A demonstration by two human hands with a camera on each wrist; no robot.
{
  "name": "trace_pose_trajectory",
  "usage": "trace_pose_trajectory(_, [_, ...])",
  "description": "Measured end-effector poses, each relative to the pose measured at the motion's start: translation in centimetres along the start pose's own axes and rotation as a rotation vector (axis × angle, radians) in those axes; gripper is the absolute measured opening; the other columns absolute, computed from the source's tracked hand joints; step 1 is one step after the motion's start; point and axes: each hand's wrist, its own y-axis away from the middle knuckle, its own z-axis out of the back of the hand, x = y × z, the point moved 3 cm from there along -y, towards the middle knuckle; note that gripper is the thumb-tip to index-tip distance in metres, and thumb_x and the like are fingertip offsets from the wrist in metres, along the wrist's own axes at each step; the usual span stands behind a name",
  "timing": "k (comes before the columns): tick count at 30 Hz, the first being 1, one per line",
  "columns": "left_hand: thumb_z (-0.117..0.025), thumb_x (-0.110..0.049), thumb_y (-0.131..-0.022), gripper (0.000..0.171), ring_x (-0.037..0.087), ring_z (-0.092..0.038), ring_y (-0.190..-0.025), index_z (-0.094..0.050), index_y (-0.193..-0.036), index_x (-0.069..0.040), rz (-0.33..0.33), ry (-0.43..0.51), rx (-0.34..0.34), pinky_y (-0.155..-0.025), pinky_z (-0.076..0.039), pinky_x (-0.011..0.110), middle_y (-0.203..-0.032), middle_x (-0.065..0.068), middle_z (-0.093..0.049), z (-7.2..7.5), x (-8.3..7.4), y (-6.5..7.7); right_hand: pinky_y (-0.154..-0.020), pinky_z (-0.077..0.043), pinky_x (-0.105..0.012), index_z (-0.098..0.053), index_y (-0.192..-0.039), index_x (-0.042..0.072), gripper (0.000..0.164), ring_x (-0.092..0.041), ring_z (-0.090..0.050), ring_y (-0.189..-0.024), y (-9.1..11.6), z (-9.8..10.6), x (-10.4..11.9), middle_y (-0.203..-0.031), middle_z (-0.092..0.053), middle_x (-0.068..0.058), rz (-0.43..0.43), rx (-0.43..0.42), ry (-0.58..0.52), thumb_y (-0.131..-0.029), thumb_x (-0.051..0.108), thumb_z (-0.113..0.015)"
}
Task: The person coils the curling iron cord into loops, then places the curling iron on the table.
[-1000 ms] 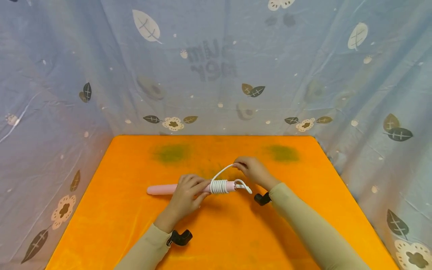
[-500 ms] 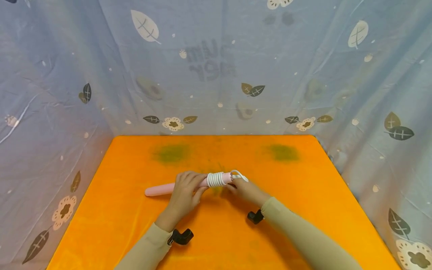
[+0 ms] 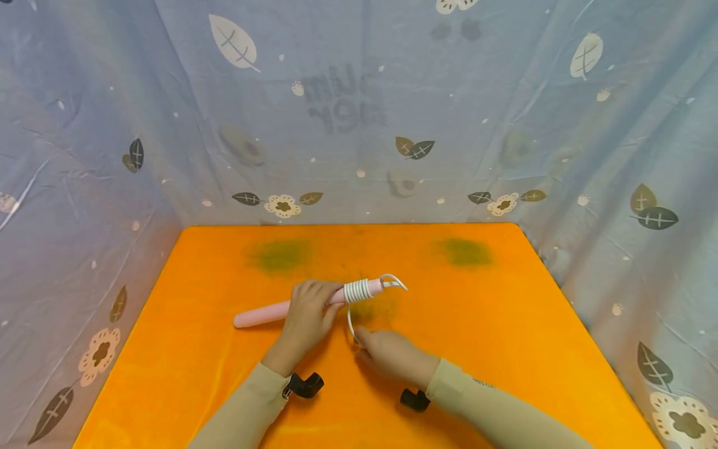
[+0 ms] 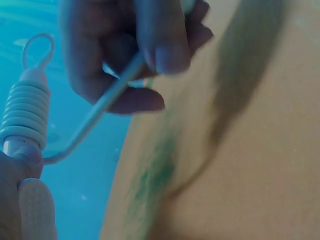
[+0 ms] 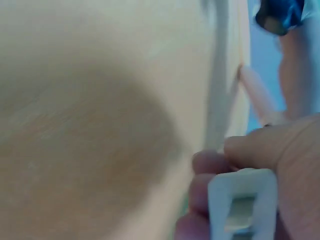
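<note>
A pink curling iron [image 3: 262,314] is tilted, its far left tip low at the table and its corded end raised. My left hand [image 3: 305,315] grips its middle. A white cord [image 3: 357,290] is coiled in several turns round the handle, with a small loop at the end. My right hand [image 3: 392,355] pinches the cord's loose length, drawn down toward me from the coils. In the left wrist view, the taut cord [image 4: 95,115] runs up into the right hand's fingers [image 4: 172,57]. A white block-like piece [image 5: 242,205] shows at the right palm in the right wrist view.
The orange table cover [image 3: 477,324] carries greenish smudges [image 3: 465,251] toward the back. A pale blue patterned curtain [image 3: 359,125] encloses the back and both sides. Each wrist wears a black camera mount [image 3: 305,385].
My right hand has carried the cord from behind the curling iron, beneath the handle, to the near side. The corded end has risen and the left hand keeps its grip.
</note>
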Motion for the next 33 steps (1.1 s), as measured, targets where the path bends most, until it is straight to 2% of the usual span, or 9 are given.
trace_pose_trajectory(5, [-0.078, -0.022, -0.083, 0.035, 0.025, -0.053, -0.096, -0.066, -0.115, -0.011, 0.003, -0.017, 0.023, -0.083, -0.035, 0.042, -0.104, 0.005, -0.067, -0.2, 0.2, -0.1, -0.049, -0.042, -0.022, -0.052, -0.09, 0.009, 0.019, -0.008, -0.05, -0.054, 0.3, 1.3, 1.5, -0.067, -0.053, 0.003, 0.02, 0.01, 0.101, -0.087, 0.012, -0.071])
trace_pose_trajectory(10, [-0.08, -0.021, -0.081, 0.032, 0.025, -0.054, -0.094, -0.068, -0.109, -0.012, 0.001, -0.039, 0.064, -0.082, -0.037, 0.042, -0.099, 0.003, -0.068, -0.5, 0.2, 0.1, -0.049, -0.04, -0.023, -0.052, -0.08, 0.013, 0.02, -0.007, -0.046, -0.054, 0.1, 3.0, 2.6, -0.065, -0.047, 0.006, 0.018, 0.007, 0.143, -0.087, 0.015, -0.072])
trace_pose_trajectory(13, [-0.081, -0.022, -0.08, 0.032, 0.025, -0.055, -0.095, -0.069, -0.109, -0.013, -0.009, -0.053, 0.106, -0.081, -0.037, 0.042, -0.1, 0.001, -0.068, -0.8, 0.1, 0.5, -0.05, -0.04, -0.023, -0.054, -0.075, 0.014, 0.021, -0.008, -0.047, -0.055, -0.2, 4.3, 3.0, -0.065, -0.048, 0.006, 0.078, -0.03, 0.239, -0.087, 0.016, -0.071])
trace_pose_trajectory(16, [-0.079, -0.023, -0.082, 0.031, 0.024, -0.055, -0.096, -0.069, -0.109, -0.014, -0.017, -0.049, 0.162, -0.082, -0.038, 0.042, -0.101, 0.0, -0.068, -1.2, -0.1, 1.0, -0.051, -0.043, -0.023, -0.06, -0.072, 0.017, 0.019, -0.008, -0.053, -0.059, -0.5, 5.8, 3.1, -0.067, -0.053, 0.005, 0.154, -0.103, 0.371, -0.087, 0.021, -0.072])
trace_pose_trajectory(18, [-0.078, -0.025, -0.083, 0.03, 0.024, -0.055, -0.097, -0.069, -0.11, -0.015, -0.024, -0.049, 0.201, -0.083, -0.038, 0.042, -0.102, -0.001, -0.068, -1.4, -0.3, 1.3, -0.052, -0.044, -0.023, -0.062, -0.072, 0.018, 0.019, -0.008, -0.054, -0.06, -0.7, 6.6, 2.9, -0.068, -0.056, 0.006, 0.181, -0.126, 0.413, -0.088, 0.025, -0.072])
trace_pose_trajectory(20, [-0.077, -0.026, -0.084, 0.029, 0.023, -0.055, -0.097, -0.069, -0.11, -0.016, -0.029, -0.046, 0.229, -0.084, -0.038, 0.042, -0.102, -0.001, -0.068, -1.5, -0.5, 1.6, -0.053, -0.044, -0.023, -0.065, -0.073, 0.019, 0.018, -0.008, -0.055, -0.06, -0.9, 7.3, 2.8, -0.069, -0.06, 0.006, 0.191, -0.136, 0.414, -0.088, 0.026, -0.072])
trace_pose_trajectory(24, [-0.076, -0.027, -0.085, 0.029, 0.022, -0.054, -0.1, -0.069, -0.112, -0.018, -0.02, -0.045, 0.26, -0.086, -0.037, 0.041, -0.104, -0.003, -0.067, -1.7, -0.7, 2.0, -0.054, -0.041, -0.02, -0.069, -0.079, 0.016, 0.012, -0.007, -0.051, -0.056, -1.1, 7.9, 2.6, -0.07, -0.062, 0.004, 0.199, -0.101, 0.366, -0.087, 0.024, -0.074])
trace_pose_trajectory(27, [-0.076, -0.027, -0.085, 0.029, 0.021, -0.053, -0.1, -0.069, -0.111, -0.018, -0.011, -0.028, 0.26, -0.087, -0.037, 0.04, -0.104, -0.004, -0.067, -1.6, -0.8, 2.2, -0.052, -0.039, -0.019, -0.07, -0.08, 0.016, 0.011, -0.007, -0.045, -0.053, -1.4, 8.1, 2.6, -0.065, -0.057, 0.005, 0.208, -0.082, 0.372, -0.087, 0.023, -0.073])
trace_pose_trajectory(33, [-0.075, -0.028, -0.085, 0.026, 0.02, -0.053, -0.099, -0.069, -0.109, -0.018, -0.01, 0.016, 0.265, -0.089, -0.036, 0.039, -0.102, -0.005, -0.067, -1.5, -1.0, 2.4, -0.051, -0.035, -0.019, -0.062, -0.07, 0.016, 0.023, -0.006, -0.04, -0.052, -1.8, 8.4, 2.6, -0.059, -0.047, 0.006, 0.243, -0.073, 0.395, -0.09, 0.025, -0.071])
